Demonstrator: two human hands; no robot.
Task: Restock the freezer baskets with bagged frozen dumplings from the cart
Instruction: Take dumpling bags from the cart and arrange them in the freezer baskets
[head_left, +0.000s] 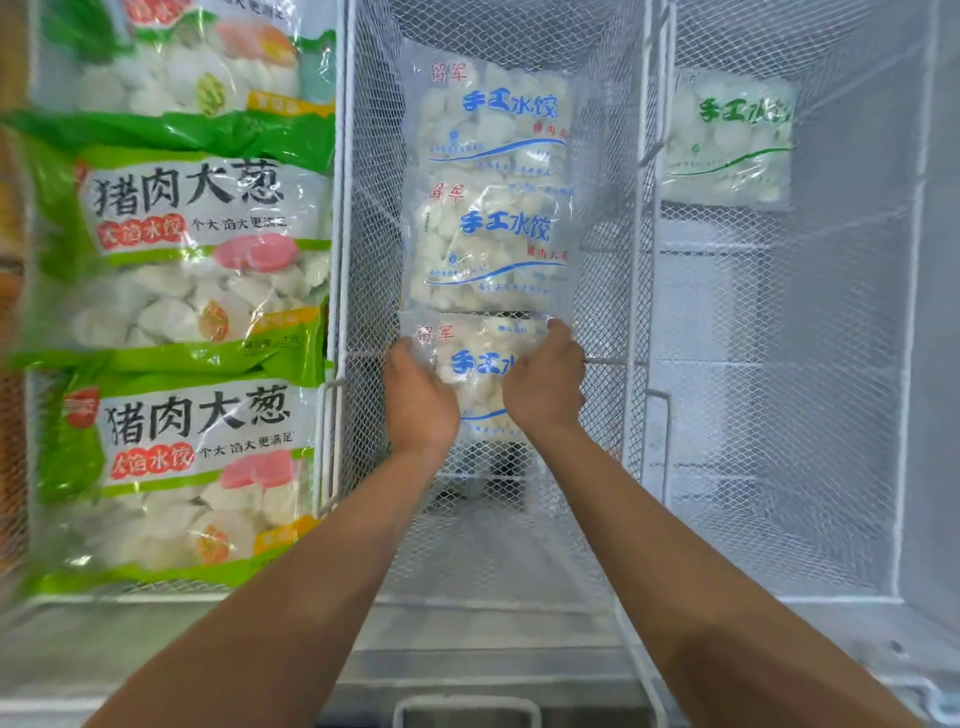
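A clear bag of dumplings with blue print (480, 364) is held low inside the middle white wire basket (613, 291). My left hand (418, 400) grips its left edge and my right hand (545, 384) grips its right edge. Beyond it, two more blue-print bags lie in a row in the same basket, a middle one (493, 244) and a far one (493, 114). The held bag's near end sits between my palms.
The left basket (332, 467) holds three green-bordered dumpling bags, the nearest (182, 478) close to my left forearm. A single green-print clear bag (727, 137) lies at the far end of the right basket (904, 364). The freezer's white front rim (467, 670) runs below my arms.
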